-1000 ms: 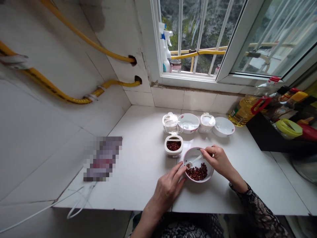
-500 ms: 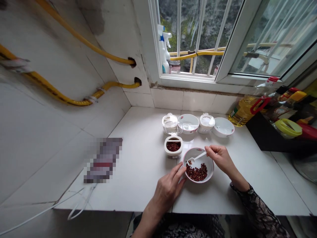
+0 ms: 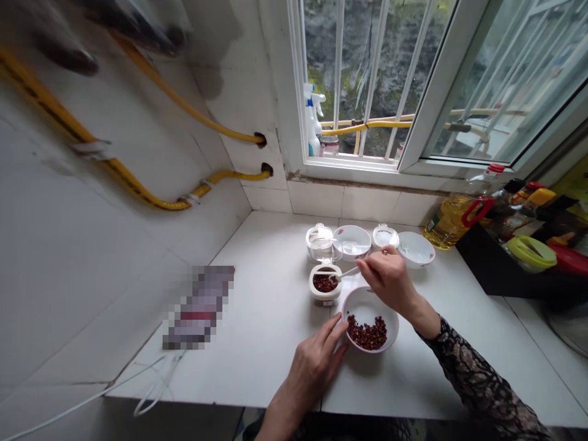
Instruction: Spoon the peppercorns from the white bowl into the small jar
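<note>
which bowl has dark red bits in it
The front bowl, at the left hand: dark red bits lie in it; the two back bowls show none.

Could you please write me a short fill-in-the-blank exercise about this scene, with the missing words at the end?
1. The right hand holds a small white ____.
2. The left hand touches a pink-rimmed ____ partly filled with dark red spice.
3. The spice jar nearest the left hand is ____, not closed.
4. The cooking oil bottle has a ____ handle.

Missing words: spoon; bowl; open; red.
</note>
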### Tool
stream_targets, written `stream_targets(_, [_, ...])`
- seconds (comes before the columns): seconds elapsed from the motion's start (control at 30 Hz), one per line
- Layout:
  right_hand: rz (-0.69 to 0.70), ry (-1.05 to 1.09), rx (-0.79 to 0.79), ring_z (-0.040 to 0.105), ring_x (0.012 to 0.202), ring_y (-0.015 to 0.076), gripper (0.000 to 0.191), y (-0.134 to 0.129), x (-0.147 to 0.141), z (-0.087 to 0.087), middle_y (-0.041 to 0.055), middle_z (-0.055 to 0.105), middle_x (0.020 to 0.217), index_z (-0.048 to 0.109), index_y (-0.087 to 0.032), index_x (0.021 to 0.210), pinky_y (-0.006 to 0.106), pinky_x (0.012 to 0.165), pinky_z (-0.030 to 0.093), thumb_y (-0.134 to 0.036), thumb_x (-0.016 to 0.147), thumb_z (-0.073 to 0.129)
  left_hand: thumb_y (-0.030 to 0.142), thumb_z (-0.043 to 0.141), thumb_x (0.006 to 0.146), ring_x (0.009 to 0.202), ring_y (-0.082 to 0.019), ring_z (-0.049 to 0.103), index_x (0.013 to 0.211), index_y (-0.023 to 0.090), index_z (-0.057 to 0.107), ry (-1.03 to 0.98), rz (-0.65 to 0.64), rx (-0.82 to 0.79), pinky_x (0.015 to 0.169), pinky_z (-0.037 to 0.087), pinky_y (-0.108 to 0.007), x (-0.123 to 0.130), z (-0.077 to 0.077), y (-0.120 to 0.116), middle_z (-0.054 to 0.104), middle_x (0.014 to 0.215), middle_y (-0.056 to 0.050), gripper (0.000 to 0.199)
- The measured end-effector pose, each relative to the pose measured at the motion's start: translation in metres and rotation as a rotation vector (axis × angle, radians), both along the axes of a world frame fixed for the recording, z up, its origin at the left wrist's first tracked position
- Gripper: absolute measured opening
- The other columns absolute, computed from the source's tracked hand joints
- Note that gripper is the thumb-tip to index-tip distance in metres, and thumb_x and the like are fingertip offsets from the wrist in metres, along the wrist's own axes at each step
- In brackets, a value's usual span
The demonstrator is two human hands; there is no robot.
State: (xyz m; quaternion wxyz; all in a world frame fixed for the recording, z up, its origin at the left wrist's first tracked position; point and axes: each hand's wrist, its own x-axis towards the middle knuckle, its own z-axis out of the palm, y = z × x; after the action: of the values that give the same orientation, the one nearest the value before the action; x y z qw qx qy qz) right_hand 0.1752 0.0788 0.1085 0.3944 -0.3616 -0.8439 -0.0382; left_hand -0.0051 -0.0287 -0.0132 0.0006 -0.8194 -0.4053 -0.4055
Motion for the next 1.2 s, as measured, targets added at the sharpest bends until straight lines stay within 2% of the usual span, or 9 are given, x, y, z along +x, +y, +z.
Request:
stream_targets(0.1, [0.060,-0.178,0.181,0.043,0.050,0.0089,0.043,0.001,-0.011,0.006,-0.0025,0.057,0.054,0.051,-0.018,0.061,0.029,0.075,0.037,-0.026,0.102,0.042,0.020,0.043,0.101,0.106,-0.021,0.070,0.131,0.015,0.049,-0.007,0.001,-0.005,0.083,0.060,-0.026,0.000,-0.002,0.001,0.068,0.121,-0.017,0.030])
stream_targets(0.2, [0.118,-0.322,0.258,0.044,0.053,0.0102,0.040,-0.001,-0.017,0.009,-0.0019,0.058,0.057,0.055,-0.018,0.065,0.030,0.076,0.038,-0.025,0.103,0.043,0.017,0.042,0.100,0.108,-0.021,0.069,0.130,0.014,0.049,-0.022,-0.005,-0.004,0.085,0.060,-0.027,0.001,-0.003,0.002,0.067,0.122,-0.017,0.031])
stream_targets(0.33, [0.183,-0.436,0.312,0.044,0.053,0.0115,0.038,-0.002,-0.023,0.003,-0.0014,0.059,0.059,0.056,-0.018,0.067,0.032,0.075,0.038,-0.022,0.103,0.044,0.017,0.042,0.100,0.109,-0.022,0.069,0.129,0.013,0.050,-0.038,-0.012,0.015,0.086,0.060,-0.028,0.001,-0.003,0.003,0.067,0.121,-0.018,0.030])
stream_targets(0.47, [0.151,-0.439,0.332,0.045,0.053,0.0116,0.039,-0.002,-0.025,-0.002,-0.0017,0.058,0.059,0.055,-0.018,0.065,0.032,0.074,0.039,-0.021,0.102,0.045,0.017,0.044,0.100,0.106,-0.021,0.070,0.127,0.013,0.052,-0.044,-0.006,0.021,0.084,0.060,-0.026,0.002,-0.001,0.003,0.068,0.119,-0.017,0.029])
stream_targets(0.7, [0.107,-0.357,0.351,0.043,0.053,0.0109,0.037,-0.006,-0.019,0.012,-0.0027,0.055,0.056,0.054,-0.018,0.065,0.030,0.078,0.040,-0.022,0.101,0.048,0.018,0.041,0.101,0.103,-0.019,0.071,0.126,0.014,0.052,-0.034,0.004,0.010,0.083,0.060,-0.026,0.003,0.000,0.002,0.068,0.121,-0.017,0.028])
stream_targets(0.8, [0.135,-0.347,0.357,0.043,0.054,0.0116,0.036,-0.007,-0.025,0.007,-0.0027,0.056,0.057,0.054,-0.019,0.066,0.031,0.079,0.040,-0.021,0.101,0.047,0.017,0.042,0.100,0.106,-0.020,0.070,0.127,0.014,0.051,-0.037,0.000,-0.003,0.085,0.060,-0.027,0.002,-0.002,0.002,0.067,0.122,-0.017,0.029])
stream_targets(0.97, [0.199,-0.368,0.384,0.043,0.054,0.0119,0.035,-0.005,-0.034,-0.008,-0.0027,0.056,0.059,0.053,-0.019,0.067,0.031,0.072,0.039,-0.016,0.101,0.046,0.014,0.045,0.098,0.107,-0.022,0.070,0.126,0.013,0.051,-0.036,-0.010,-0.007,0.085,0.060,-0.028,0.001,-0.003,0.002,0.066,0.123,-0.019,0.029])
stream_targets(1.2, [0.130,-0.353,0.402,0.045,0.056,0.0122,0.034,-0.004,-0.028,-0.001,-0.0025,0.056,0.058,0.055,-0.019,0.068,0.033,0.081,0.042,-0.022,0.101,0.047,0.014,0.044,0.097,0.111,-0.021,0.068,0.129,0.015,0.049,-0.041,-0.025,-0.029,0.087,0.059,-0.027,0.002,0.001,0.001,0.065,0.125,-0.017,0.032])
